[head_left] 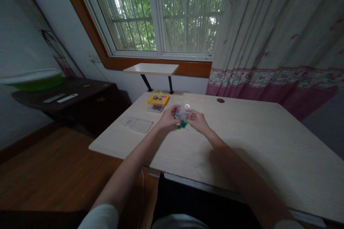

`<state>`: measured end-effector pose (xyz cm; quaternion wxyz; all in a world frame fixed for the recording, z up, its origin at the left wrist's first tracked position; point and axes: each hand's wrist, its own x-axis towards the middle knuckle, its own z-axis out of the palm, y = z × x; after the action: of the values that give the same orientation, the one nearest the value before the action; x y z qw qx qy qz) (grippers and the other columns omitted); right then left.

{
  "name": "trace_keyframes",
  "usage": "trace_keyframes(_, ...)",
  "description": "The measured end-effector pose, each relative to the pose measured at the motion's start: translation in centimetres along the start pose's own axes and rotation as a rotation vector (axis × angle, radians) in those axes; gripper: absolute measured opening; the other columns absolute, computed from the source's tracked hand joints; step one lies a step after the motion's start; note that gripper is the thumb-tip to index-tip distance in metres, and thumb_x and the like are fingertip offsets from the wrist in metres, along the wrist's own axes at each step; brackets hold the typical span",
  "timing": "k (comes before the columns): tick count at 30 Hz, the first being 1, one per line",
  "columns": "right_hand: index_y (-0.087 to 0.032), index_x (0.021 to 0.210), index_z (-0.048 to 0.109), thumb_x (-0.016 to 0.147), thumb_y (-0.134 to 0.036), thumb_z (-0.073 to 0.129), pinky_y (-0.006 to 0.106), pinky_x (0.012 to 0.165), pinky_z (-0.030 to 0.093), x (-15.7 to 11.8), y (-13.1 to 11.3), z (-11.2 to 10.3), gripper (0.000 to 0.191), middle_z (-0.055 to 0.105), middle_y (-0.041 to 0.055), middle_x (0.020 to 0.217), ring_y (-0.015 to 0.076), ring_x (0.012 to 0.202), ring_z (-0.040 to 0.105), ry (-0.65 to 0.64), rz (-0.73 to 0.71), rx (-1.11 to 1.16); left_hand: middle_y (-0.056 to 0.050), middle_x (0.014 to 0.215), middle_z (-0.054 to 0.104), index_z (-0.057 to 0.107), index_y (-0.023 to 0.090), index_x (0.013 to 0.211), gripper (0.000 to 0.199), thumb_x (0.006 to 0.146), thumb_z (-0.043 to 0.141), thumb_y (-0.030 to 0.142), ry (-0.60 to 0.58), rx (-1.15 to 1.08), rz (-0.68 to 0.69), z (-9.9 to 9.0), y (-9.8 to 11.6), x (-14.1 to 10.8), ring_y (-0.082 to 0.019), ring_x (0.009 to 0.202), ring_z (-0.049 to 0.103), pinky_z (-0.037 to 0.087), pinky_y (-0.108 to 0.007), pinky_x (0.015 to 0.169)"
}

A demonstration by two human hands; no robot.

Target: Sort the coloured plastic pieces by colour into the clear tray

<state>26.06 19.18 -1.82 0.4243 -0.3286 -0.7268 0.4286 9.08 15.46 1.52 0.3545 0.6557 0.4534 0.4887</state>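
Head camera view shows both hands above the pale wood-grain desk [242, 136], grasping one clear plastic container [183, 109]. The left hand [170, 117] has its fingers curled round the near-left side of it; the right hand [197, 118] grips its right side, thumb and fingers closed on the plastic. Whether the container is a rigid box or a soft bag cannot be told, as the hands cover much of it.

Small green and blue pieces [183, 124] lie between the hands, at the container's lower edge and just below it, with a tiny green one a little apart on the desktop. Their exact shape is too small to tell.

To the left of the left hand, a transparent rectangular lid or tray [141, 124] lies flat on the desk. Beyond that hand, farther back and to the left, a yellow-topped printed box [158, 99] sits with a clear box of dark purplish pieces [156, 108] directly below its front. Past both stands a raised white shelf [152, 68] on black legs. Beyond the right hand, toward the curtain [271, 78], a round brown cable grommet [220, 100] is set in the desktop.
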Motion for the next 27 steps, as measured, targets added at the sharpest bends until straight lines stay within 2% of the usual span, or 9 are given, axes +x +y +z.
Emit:
trace_keyframes(4, -0.015, 0.112, 0.056, 0.069, -0.009, 0.051, 0.032, 0.079, 0.052, 0.1, 1.2, -1.1, 0.044, 0.067, 0.006, 0.097, 0.0145, 0.083, 0.065, 0.005, -0.054, -0.12, -0.013, 0.116, 0.055, 0.047, 0.014, 0.12, 0.07, 0.054, 0.071, 0.018, -0.13, 0.011, 0.081, -0.7, -0.5, -0.1, -0.023, 0.109, 0.052, 0.039, -0.038, 0.096)
trace_keyframes(7, -0.017, 0.116, 0.055, 0.07, -0.008, 0.049, 0.031, 0.082, 0.051, 0.0, 1.4, -1.8, 0.047, 0.065, 0.0058, 0.102, 0.015, 0.087, 0.063, 0.008, -0.097, -0.246, -0.014, 0.13, 0.046, 0.042, 0.019, 0.128, 0.079, 0.056, 0.072, 0.023, -0.165, 0.084, 0.093, -1.7, -0.5, -0.1, -0.026, 0.12, 0.043, 0.035, -0.04, 0.099)
trace_keyframes(9, -0.017, 0.118, 0.054, 0.071, -0.009, 0.047, 0.031, 0.083, 0.05, -0.2, 1.4, -2.3, 0.048, 0.064, 0.006, 0.105, 0.0151, 0.088, 0.063, 0.011, -0.114, -0.32, -0.013, 0.136, 0.04, 0.04, 0.021, 0.13, 0.078, 0.059, 0.071, 0.027, -0.187, 0.168, 0.079, -2.6, -0.5, -0.2, -0.027, 0.123, 0.04, 0.037, -0.04, 0.098)
trace_keyframes(12, -0.017, 0.118, 0.054, 0.072, -0.01, 0.046, 0.029, 0.082, 0.049, -0.5, 1.4, -2.9, 0.048, 0.064, 0.0063, 0.106, 0.015, 0.087, 0.062, 0.014, -0.118, -0.384, -0.012, 0.133, 0.044, 0.049, 0.021, 0.124, 0.061, 0.066, 0.067, 0.03, -0.212, 0.279, 0.104, -4.1, -0.4, -0.2, -0.026, 0.121, 0.042, 0.039, -0.04, 0.095)
trace_keyframes(15, -0.016, 0.118, 0.055, 0.072, -0.011, 0.044, 0.028, 0.079, 0.049, -0.8, 1.5, -3.1, 0.047, 0.065, 0.0058, 0.102, 0.0141, 0.083, 0.062, 0.009, -0.136, -0.396, -0.011, 0.121, 0.055, 0.06, 0.019, 0.109, 0.042, 0.069, 0.064, 0.03, -0.169, 0.366, 0.143, -5.1, -0.2, -0.3, -0.024, 0.115, 0.048, 0.036, -0.041, 0.098)
trace_keyframes(20, -0.018, 0.119, 0.055, 0.073, -0.012, 0.045, 0.026, 0.074, 0.05, -1.5, 1.5, -3.0, 0.048, 0.067, 0.005, 0.097, 0.0129, 0.074, 0.062, -0.001, -0.105, -0.46, -0.01, 0.107, 0.063, 0.064, 0.019, 0.105, 0.034, 0.075, 0.059, 0.033, -0.192, 0.387, 0.214, -4.8, 0.2, -0.9, -0.023, 0.101, 0.057, 0.041, -0.035, 0.091)
trace_keyframes(22, -0.019, 0.119, 0.056, 0.073, -0.012, 0.046, 0.025, 0.072, 0.05, -1.9, 1.3, -2.9, 0.047, 0.067, 0.0045, 0.095, 0.0129, 0.072, 0.062, 0.008, -0.1, -0.504, -0.01, 0.104, 0.065, 0.064, 0.018, 0.104, 0.033, 0.076, 0.057, 0.033, -0.159, 0.384, 0.246, -4.5, 0.2, -1.3, -0.023, 0.096, 0.059, 0.043, -0.033, 0.087)
trace_keyframes(25, -0.019, 0.121, 0.054, 0.074, -0.011, 0.045, 0.024, 0.07, 0.05, -2.5, 1.0, -2.8, 0.048, 0.067, 0.0039, 0.097, 0.013, 0.07, 0.063, 0.007, -0.165, -0.545, -0.011, 0.102, 0.065, 0.063, 0.017, 0.107, 0.033, 0.078, 0.054, 0.031, -0.12, 0.414, 0.238, -4.0, -0.3, -1.9, -0.023, 0.094, 0.059, 0.044, -0.034, 0.086)
trace_keyframes(27, -0.02, 0.124, 0.051, 0.076, -0.011, 0.045, 0.025, 0.072, 0.051, -2.7, 0.8, -2.5, 0.049, 0.065, 0.0038, 0.107, 0.0135, 0.074, 0.064, 0.009, -0.234, -0.567, -0.011, 0.105, 0.064, 0.061, 0.017, 0.11, 0.034, 0.079, 0.053, 0.028, -0.096, 0.404, 0.204, -3.7, -0.6, -2.2, -0.024, 0.097, 0.058, 0.043, -0.036, 0.087)
